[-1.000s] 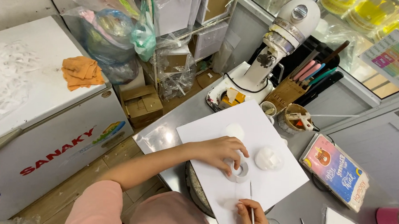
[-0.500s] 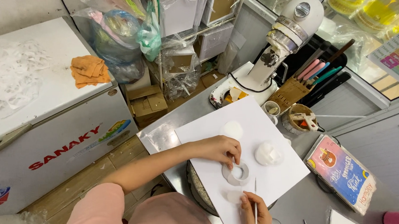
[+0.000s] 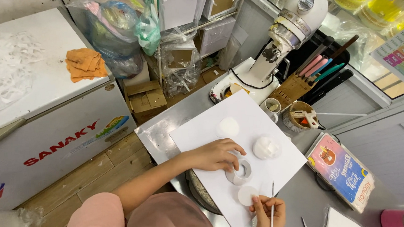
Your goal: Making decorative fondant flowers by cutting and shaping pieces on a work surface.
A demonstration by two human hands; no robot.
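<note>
My left hand (image 3: 215, 154) presses white ring (image 3: 241, 171) flat on white sheet (image 3: 203, 131), fingers loose. My right hand (image 3: 266, 210) pinches thin stick (image 3: 272, 206), near white disc (image 3: 248, 194).

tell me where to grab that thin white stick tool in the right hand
Pinch the thin white stick low on its shaft, near where the right hand already grips it, coming from the near edge of the white sheet. It stands nearly upright and is very slim, so a fingertip pinch suits it. The left hand rests at the white ring.
</note>
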